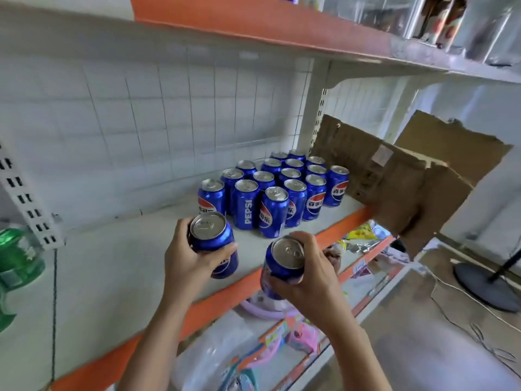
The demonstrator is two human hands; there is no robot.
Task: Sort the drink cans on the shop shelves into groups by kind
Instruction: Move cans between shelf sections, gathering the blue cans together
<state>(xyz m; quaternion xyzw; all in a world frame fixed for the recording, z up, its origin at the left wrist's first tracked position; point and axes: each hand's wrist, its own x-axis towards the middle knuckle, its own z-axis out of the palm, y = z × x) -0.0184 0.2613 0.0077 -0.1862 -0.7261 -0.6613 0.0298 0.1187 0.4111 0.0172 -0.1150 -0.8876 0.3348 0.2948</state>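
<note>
Several blue Pepsi cans (272, 211) stand upright in a tight group at the right end of the white shelf (112, 266). My left hand (189, 261) grips one more blue Pepsi can (211, 235) just above the shelf, in front of the group. My right hand (307, 277) holds another blue Pepsi can (283, 259) over the shelf's orange front edge (222, 297). Both held cans are upright with their silver tops showing. Green cans (17, 258) show at the far left, partly cut off by the frame.
A torn cardboard box (394, 182) stands right of the can group. The shelf above (282, 32) carries clear packaged goods. Below, a lower shelf (253, 348) holds colourful packets and toys. A dark round stand base (485, 286) and cables lie on the floor at right.
</note>
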